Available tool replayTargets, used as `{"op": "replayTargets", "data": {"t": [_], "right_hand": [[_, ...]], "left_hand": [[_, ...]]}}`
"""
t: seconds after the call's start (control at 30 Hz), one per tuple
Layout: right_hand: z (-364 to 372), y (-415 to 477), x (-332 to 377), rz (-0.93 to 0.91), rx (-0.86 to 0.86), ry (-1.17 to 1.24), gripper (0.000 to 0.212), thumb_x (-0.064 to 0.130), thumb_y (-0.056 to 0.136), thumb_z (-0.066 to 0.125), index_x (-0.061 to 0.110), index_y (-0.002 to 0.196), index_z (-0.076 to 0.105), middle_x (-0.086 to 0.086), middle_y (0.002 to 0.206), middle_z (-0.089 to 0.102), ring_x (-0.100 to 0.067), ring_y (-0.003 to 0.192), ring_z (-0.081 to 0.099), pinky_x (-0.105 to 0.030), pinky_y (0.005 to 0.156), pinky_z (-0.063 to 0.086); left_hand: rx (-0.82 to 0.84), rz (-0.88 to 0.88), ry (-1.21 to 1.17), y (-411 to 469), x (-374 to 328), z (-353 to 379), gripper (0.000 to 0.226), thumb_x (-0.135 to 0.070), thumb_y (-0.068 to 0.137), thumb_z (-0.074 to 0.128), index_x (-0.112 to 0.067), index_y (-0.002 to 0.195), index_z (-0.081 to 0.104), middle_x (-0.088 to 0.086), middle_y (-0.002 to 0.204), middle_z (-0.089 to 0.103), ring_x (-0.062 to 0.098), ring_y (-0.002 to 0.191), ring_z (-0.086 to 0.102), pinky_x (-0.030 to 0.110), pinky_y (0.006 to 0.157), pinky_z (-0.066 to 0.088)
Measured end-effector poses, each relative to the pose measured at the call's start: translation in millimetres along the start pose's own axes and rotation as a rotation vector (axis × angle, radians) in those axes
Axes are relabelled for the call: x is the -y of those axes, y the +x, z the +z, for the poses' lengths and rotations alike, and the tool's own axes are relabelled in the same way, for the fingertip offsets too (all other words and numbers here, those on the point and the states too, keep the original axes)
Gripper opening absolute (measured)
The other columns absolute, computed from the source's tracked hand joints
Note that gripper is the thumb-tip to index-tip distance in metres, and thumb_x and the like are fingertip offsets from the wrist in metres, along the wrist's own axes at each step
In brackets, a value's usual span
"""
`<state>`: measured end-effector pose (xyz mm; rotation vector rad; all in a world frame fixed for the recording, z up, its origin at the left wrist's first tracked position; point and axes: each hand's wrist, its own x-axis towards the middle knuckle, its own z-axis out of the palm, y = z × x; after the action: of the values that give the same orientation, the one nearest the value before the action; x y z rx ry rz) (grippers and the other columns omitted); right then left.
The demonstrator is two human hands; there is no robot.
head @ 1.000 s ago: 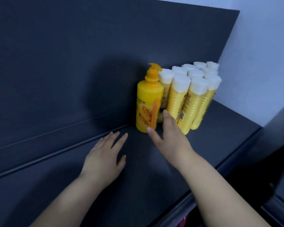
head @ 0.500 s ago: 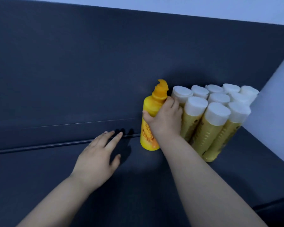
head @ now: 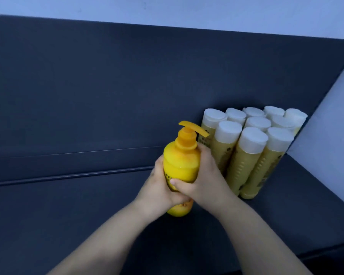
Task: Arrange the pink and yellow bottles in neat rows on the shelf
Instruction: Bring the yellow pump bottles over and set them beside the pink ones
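A yellow pump bottle with an orange pump head stands on the dark shelf, just left of a packed block of yellow bottles with white caps in the right corner. Both hands hold the pump bottle. My left hand wraps its left side, and my right hand grips its right side with the thumb across the front. Its lower label is mostly hidden by the hands. No pink bottle is in view.
The shelf's dark back panel rises behind the bottles, with a groove where it meets the shelf. A pale wall closes the right side next to the capped bottles. The shelf's front edge runs at lower right.
My left hand left the shelf surface and took hold of the pump bottle's left side. My right hand slid lower on the bottle. The bottle came forward, away from the back panel.
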<state>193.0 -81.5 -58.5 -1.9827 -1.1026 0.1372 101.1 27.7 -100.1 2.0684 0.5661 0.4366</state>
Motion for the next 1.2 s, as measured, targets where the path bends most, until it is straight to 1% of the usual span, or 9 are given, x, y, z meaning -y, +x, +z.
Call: {"op": "replayTargets", "data": {"t": [0.1,0.2,0.4,0.47,0.63,0.73,0.9,1.07,1.2], "right_hand": [[2.9,-3.8,-3.7,0.031,-0.012,0.055,0.097,0.035,0.062,0.084,0.034,0.139,0.024,0.013,0.131,0.039,-0.006,0.123,0.038,-0.021,0.1,0.031],[1.8,-6.7,-6.4,0.031,-0.027,0.066,0.098,0.036,0.062,0.083,0.038,0.139,0.023,0.013,0.134,0.041,-0.006,0.122,0.041,-0.022,0.099,0.033],[17.2,-23.8,-6.0,0.116,-0.038,0.115,0.116,0.037,0.058,0.084,0.028,0.146,0.01,0.003,0.144,0.035,-0.015,0.13,0.037,-0.028,0.101,0.036],[25.5,-31.7,-4.5,0.147,-0.039,0.167,0.113,0.037,0.056,0.085,0.027,0.143,0.014,0.005,0.141,0.036,-0.015,0.128,0.039,-0.023,0.095,0.036],[44.2,-45.1,22.1,0.136,-0.056,0.203,0.108,0.041,0.054,0.085,0.026,0.139,0.02,0.015,0.118,0.034,-0.015,0.122,0.043,-0.021,0.088,0.035],[68.0,-55.6,64.3,0.085,-0.041,0.231,0.107,0.044,0.053,0.084,0.031,0.137,0.02,0.019,0.116,0.036,-0.011,0.116,0.045,-0.025,0.088,0.039],[127.3,-86.8,160.9,-0.026,0.028,0.313,0.095,0.045,0.05,0.085,0.052,0.117,0.018,0.039,0.105,0.038,0.007,0.097,0.045,-0.016,0.081,0.04],[209.2,-129.4,263.3,-0.102,0.116,0.329,0.099,0.044,0.052,0.085,0.046,0.125,0.018,0.037,0.105,0.036,0.001,0.102,0.046,-0.025,0.088,0.045],[262.1,-154.3,324.1,-0.172,0.183,0.36,0.103,0.043,0.054,0.085,0.044,0.13,0.017,0.031,0.111,0.038,-0.001,0.108,0.046,-0.028,0.091,0.046]], "left_hand": [[-0.112,0.009,-0.039,0.2,2.3,14.6,0.1,-0.05,0.047,0.075,-0.035,0.132,0.024,-0.007,0.126,0.045,0.014,0.113,0.05,0.04,0.089,0.05],[-0.156,0.02,-0.008,-3.4,3.3,18.8,0.094,-0.044,0.052,0.078,-0.038,0.128,0.023,-0.009,0.125,0.043,0.011,0.112,0.048,0.033,0.087,0.047],[-0.216,0.004,0.034,-23.1,0.8,17.4,0.087,-0.048,0.057,0.078,-0.038,0.126,0.026,-0.014,0.123,0.046,0.005,0.106,0.05,0.024,0.079,0.043],[-0.244,0.005,0.03,-32.4,0.2,15.3,0.084,-0.054,0.055,0.069,-0.035,0.127,0.03,-0.013,0.121,0.051,0.005,0.102,0.054,0.023,0.074,0.047],[-0.275,0.027,0.092,-60.5,3.2,-12.2,0.082,-0.043,0.058,0.075,-0.035,0.126,0.031,-0.017,0.117,0.052,0.002,0.099,0.054,0.015,0.07,0.046],[-0.355,0.071,0.141,-91.9,9.5,-54.2,0.077,-0.045,0.058,0.072,-0.04,0.122,0.03,-0.018,0.111,0.053,0.003,0.094,0.054,0.01,0.066,0.04],[-0.479,0.117,0.183,-170.4,36.2,-147.7,0.069,-0.052,0.056,0.068,-0.052,0.109,0.023,-0.023,0.101,0.051,0.004,0.087,0.055,0.013,0.061,0.038],[-0.559,0.108,0.318,-262.1,87.8,-244.7,0.085,-0.065,0.053,0.053,-0.03,0.125,0.028,-0.018,0.101,0.043,0.007,0.083,0.048,0.009,0.058,0.032],[-0.637,0.076,0.335,-321.1,115.6,-303.6,0.093,-0.066,0.054,0.053,-0.027,0.133,0.024,-0.013,0.112,0.044,0.009,0.091,0.049,0.012,0.06,0.035]]}}
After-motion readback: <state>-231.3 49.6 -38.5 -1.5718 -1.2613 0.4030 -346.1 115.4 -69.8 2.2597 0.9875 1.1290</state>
